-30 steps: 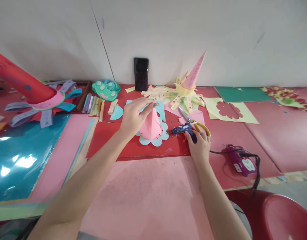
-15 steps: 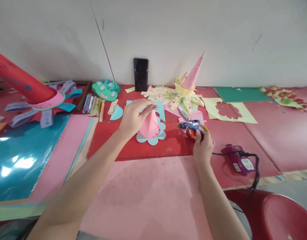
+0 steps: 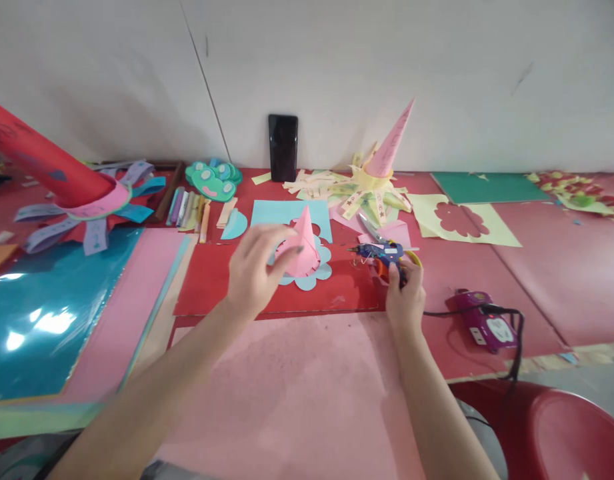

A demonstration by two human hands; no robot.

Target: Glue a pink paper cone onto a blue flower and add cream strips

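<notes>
Pink paper cone [image 3: 307, 248] upright on light-blue scalloped paper base [image 3: 307, 283], atop flat red board [image 3: 354, 293]. Left hand [image 3: 254, 270] near cone, fingers apart, contact unclear; right hand [image 3: 407, 295] clamped around dark-blue glue gun [image 3: 387, 251]. Probably mid-gluing at notched rim [image 3: 314, 268]; needed next: cone steadied, nozzle [image 3: 354, 250] brought in.

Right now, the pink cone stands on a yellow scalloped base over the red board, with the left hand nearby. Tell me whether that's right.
No: the scalloped base is light blue, not yellow, as the head view shows. The pink cone does stand on it over the red board, with the left hand nearby.
</notes>
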